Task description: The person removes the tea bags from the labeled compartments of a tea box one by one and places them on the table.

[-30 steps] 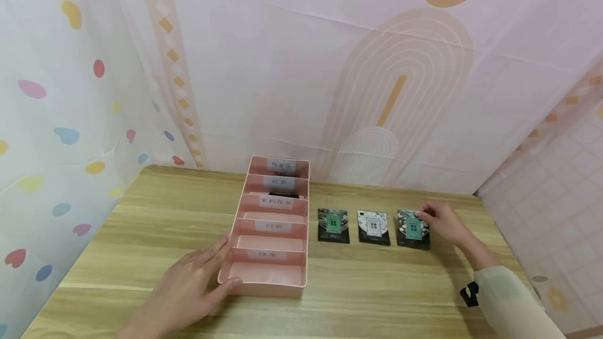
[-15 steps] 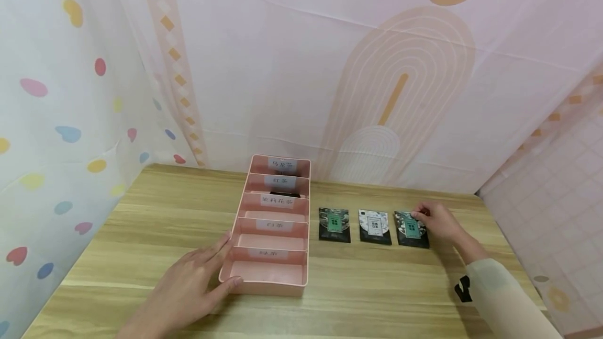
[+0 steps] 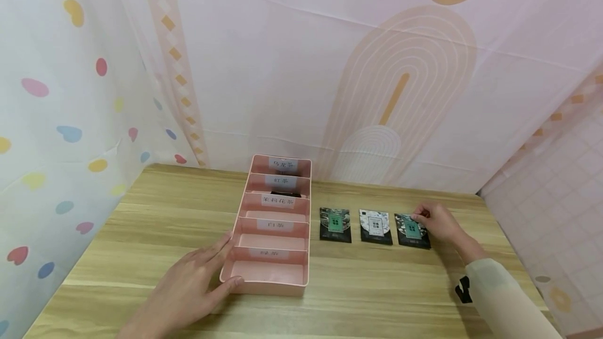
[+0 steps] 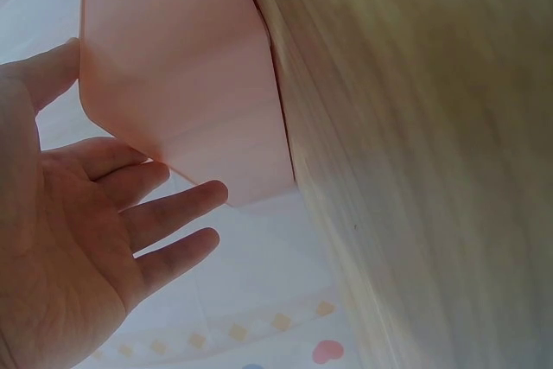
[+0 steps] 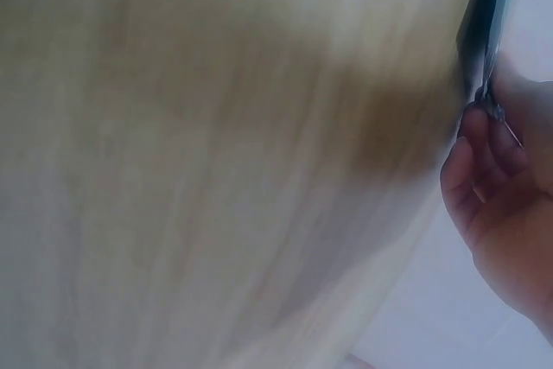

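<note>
My left hand (image 3: 186,286) rests against the near left corner of a pink divided box (image 3: 270,289). In the left wrist view its fingers are fairly straight, with the thumb and several fingertips touching the box wall (image 4: 186,84). Three tea sachets lie in a row right of the box: one with a green label (image 3: 335,225), a white one (image 3: 376,227) and one with a teal label (image 3: 409,234). My right hand (image 3: 442,225) pinches the upper right edge of the teal-labelled sachet between thumb and fingers. The right wrist view shows that sachet (image 5: 488,19) edge-on.
The box has several compartments with white paper labels in Chinese characters; dark packets (image 3: 285,194) show in the two far ones. The wooden table (image 3: 377,297) meets patterned cloth (image 3: 282,93) at the back and sides. A black tie hangs at the right sleeve (image 3: 499,286).
The teal-labelled sachet has shifted and turned slightly under my right hand, which now pinches its edge. The left hand stays at the box.
</note>
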Tool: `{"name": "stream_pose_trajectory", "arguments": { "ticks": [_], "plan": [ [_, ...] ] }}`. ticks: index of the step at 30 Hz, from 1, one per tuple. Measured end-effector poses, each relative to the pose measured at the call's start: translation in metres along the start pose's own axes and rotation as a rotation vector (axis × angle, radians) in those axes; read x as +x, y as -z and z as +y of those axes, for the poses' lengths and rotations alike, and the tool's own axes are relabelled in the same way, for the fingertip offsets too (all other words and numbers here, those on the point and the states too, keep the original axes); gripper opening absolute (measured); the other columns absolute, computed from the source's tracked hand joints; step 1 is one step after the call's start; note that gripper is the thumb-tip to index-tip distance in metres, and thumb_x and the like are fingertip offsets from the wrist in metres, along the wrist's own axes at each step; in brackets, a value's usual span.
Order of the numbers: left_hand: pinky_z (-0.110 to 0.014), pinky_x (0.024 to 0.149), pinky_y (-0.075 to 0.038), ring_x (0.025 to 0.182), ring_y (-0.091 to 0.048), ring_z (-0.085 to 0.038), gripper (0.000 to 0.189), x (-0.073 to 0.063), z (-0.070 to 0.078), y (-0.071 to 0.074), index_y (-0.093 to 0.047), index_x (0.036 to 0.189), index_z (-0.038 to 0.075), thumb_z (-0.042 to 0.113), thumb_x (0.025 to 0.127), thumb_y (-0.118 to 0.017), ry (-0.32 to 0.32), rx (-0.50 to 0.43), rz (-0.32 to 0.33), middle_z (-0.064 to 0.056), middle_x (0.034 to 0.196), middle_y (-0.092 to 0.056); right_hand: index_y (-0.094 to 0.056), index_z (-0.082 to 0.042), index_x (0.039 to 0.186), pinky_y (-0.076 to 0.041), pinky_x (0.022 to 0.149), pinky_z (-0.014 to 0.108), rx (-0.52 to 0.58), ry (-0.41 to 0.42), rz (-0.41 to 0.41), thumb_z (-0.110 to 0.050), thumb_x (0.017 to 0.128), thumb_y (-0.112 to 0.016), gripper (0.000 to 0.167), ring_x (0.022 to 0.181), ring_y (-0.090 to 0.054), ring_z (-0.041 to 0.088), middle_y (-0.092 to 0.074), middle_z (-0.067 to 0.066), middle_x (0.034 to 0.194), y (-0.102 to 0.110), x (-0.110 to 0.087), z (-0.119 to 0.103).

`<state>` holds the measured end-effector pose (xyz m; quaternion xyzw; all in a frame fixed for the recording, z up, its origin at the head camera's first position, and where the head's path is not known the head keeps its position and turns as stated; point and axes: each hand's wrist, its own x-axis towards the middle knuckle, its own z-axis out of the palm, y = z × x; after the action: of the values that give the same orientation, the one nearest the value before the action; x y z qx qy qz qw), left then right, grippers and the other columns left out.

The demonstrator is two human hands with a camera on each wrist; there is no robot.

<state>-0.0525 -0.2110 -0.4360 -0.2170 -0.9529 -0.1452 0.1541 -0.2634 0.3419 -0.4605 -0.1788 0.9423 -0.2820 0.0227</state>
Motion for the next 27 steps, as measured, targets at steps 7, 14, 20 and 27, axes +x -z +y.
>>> {"name": "stream_pose_trajectory", "arguments": {
  "ticks": [7, 14, 20, 27],
  "plan": [
    [-0.055, 0.095, -0.057, 0.121, -0.068, -0.034, 0.066, 0.001, 0.001, 0.0, -0.064, 0.142, 0.001, 0.047, 0.095, -0.075, -0.001, -0.004, 0.001, -0.018, 0.147, -0.06, -0.072, -0.004, 0.09, -0.051, 0.068, 0.032, -0.021, -0.031, -0.005, -0.003, 0.099, -0.07, 0.009, 0.078, -0.059, 0.017, -0.067, 0.003, 0.085, 0.0, -0.001, 0.0],
    [-0.055, 0.096, -0.056, 0.121, -0.068, -0.033, 0.069, 0.002, 0.002, 0.001, -0.062, 0.145, 0.001, 0.048, 0.095, -0.074, -0.004, -0.001, -0.003, -0.017, 0.149, -0.059, -0.072, -0.003, 0.095, -0.055, 0.071, 0.037, -0.012, -0.051, 0.011, -0.007, 0.1, -0.071, 0.007, 0.084, -0.065, 0.022, -0.071, 0.006, 0.09, 0.002, -0.004, -0.001],
    [-0.055, 0.096, -0.056, 0.119, -0.069, -0.032, 0.071, 0.002, 0.002, 0.001, -0.06, 0.146, 0.001, 0.049, 0.095, -0.073, -0.007, 0.006, 0.001, -0.016, 0.149, -0.059, -0.071, 0.003, 0.104, -0.055, 0.068, 0.034, 0.004, -0.092, 0.001, -0.008, 0.102, -0.068, 0.012, 0.085, -0.066, 0.024, -0.072, 0.01, 0.095, 0.01, -0.004, -0.005],
    [-0.054, 0.095, -0.057, 0.12, -0.068, -0.033, 0.067, 0.001, 0.001, 0.001, -0.063, 0.143, 0.001, 0.047, 0.095, -0.075, -0.011, 0.003, 0.017, -0.016, 0.148, -0.06, -0.07, 0.007, 0.112, -0.056, 0.063, 0.033, 0.049, -0.098, 0.009, -0.013, 0.104, -0.067, 0.021, 0.082, -0.067, 0.025, -0.072, 0.013, 0.098, 0.016, 0.001, -0.02]
  ]
}}
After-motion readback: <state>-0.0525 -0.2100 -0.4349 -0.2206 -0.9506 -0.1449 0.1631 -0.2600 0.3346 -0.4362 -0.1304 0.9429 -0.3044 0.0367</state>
